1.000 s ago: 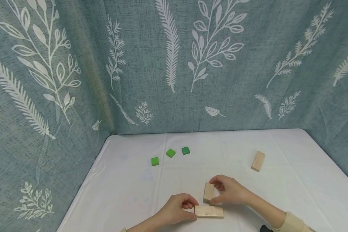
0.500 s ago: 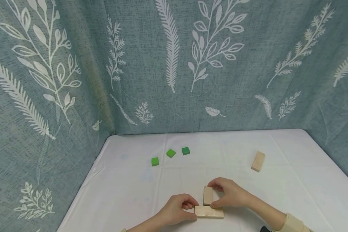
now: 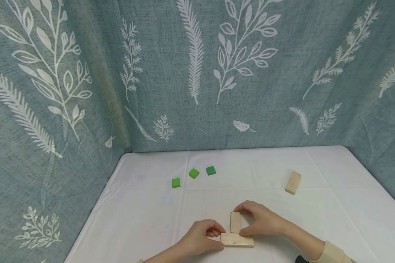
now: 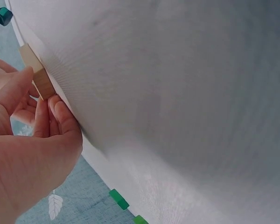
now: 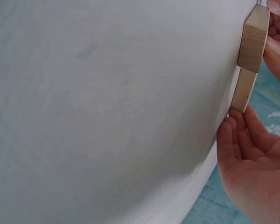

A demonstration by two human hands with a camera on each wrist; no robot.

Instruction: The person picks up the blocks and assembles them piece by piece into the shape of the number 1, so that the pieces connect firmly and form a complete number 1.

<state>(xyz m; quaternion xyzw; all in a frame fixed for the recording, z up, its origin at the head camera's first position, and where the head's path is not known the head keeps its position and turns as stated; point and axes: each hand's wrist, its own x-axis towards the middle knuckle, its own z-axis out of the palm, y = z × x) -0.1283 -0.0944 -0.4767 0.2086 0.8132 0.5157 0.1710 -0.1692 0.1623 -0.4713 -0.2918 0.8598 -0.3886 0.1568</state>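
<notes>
Two plain wooden blocks meet in a T near the front of the table. One wooden block [image 3: 237, 240] lies crosswise, and my left hand [image 3: 200, 237] pinches its left end, thumb at the near corner and a finger at the far one. The other wooden block [image 3: 235, 222] points away from me, its near end right at the crosswise block's back edge. My right hand [image 3: 261, 219] holds it from the right, fingertips at its far end, thumb by its near corner. In the right wrist view, the crosswise block [image 5: 252, 49] partly overlaps the other block [image 5: 244, 88].
A third wooden block [image 3: 293, 183] lies slanted at the back right of the white-covered table [image 3: 145, 219]. Toward the back left are two bright green blocks, one [image 3: 176, 183] nearer and one [image 3: 194, 173] farther, and a dark green block [image 3: 210, 170]. A patterned curtain [image 3: 210, 120] hangs behind.
My right hand has drawn its block toward me and slightly left, bringing its near end up to the crosswise block. My left hand and the crosswise block have stayed put.
</notes>
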